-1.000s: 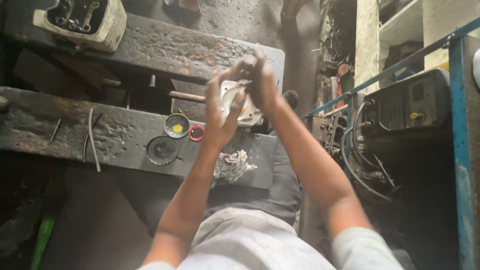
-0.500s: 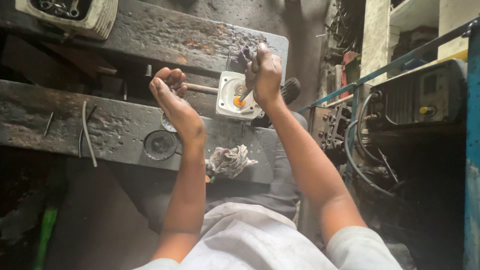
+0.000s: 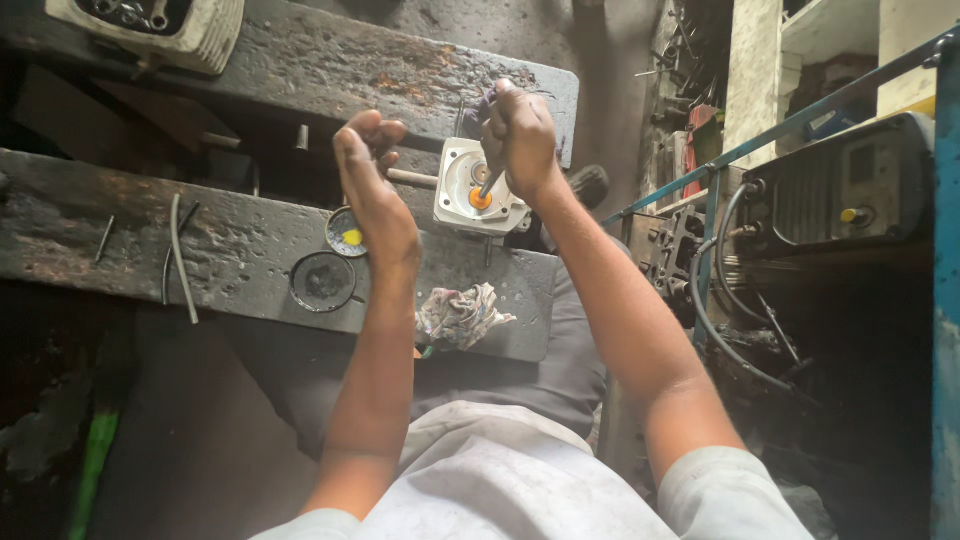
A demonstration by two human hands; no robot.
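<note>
Your right hand (image 3: 520, 135) is closed round a thin stick-like tool (image 3: 487, 185) whose tip sits on the orange spot inside the pale square metal housing (image 3: 465, 190) directly below the grip — stiff, probably heavy, best held by its outer edges — while your left hand (image 3: 372, 190) hovers open beside it, the tool's upper end hidden in your fist.

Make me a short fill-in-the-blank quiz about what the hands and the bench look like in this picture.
1. The right hand presses a thin tool onto the ____ spot in the white metal part.
2. The left hand is raised and holds ____.
3. A crumpled ____ lies at the near edge of the bench, between the forearms.
4. The small round tin beside the left hand has a ____ blob in it.

Missing words: orange; nothing; rag; yellow
</note>
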